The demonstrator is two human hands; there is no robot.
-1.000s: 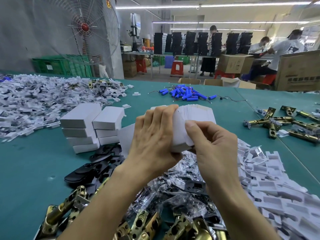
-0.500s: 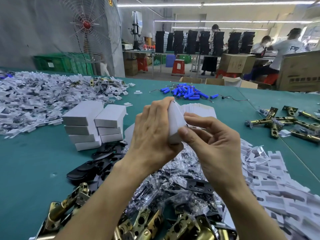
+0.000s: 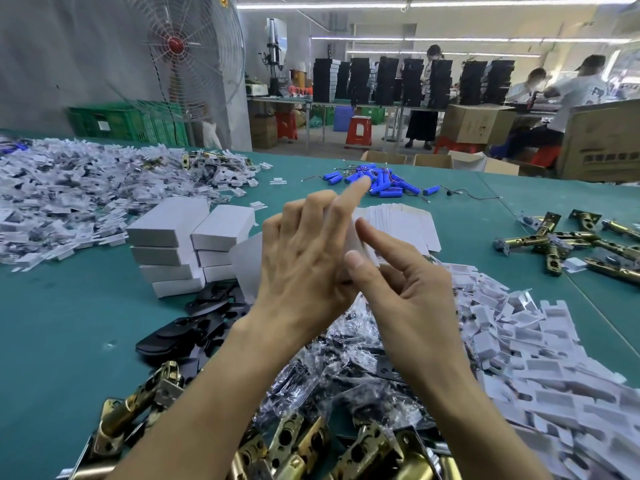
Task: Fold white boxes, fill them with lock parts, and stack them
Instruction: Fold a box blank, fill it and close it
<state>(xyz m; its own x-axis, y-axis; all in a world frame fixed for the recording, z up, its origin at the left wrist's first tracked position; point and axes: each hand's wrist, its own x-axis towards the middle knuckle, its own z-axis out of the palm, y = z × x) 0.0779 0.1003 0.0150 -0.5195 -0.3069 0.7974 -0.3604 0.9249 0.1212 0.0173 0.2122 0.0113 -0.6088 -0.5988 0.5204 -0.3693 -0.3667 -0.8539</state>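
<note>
White box (image 3: 352,237) sits in the middle of the frame, held up over the green table (image 3: 52,323) between both hands and mostly hidden by them. The left hand (image 3: 304,258) wraps its curled fingers around the box from the left, with its index finger sticking out straight toward the top of the frame. The right hand (image 3: 408,292) meets it from the right, the box caught between its index finger and thumb and its other fingers folded below.

Just behind the hands lies a fanned stack of flat blanks (image 3: 398,223). Left of centre, the finished boxes (image 3: 190,244) stand in two neat stacks side by side. Below the hands lie clear bags of parts (image 3: 346,358), with black plates (image 3: 194,327) to their left and brass latches (image 3: 294,445) along the bottom edge. White inserts (image 3: 536,358) are heaped at lower right.
</note>
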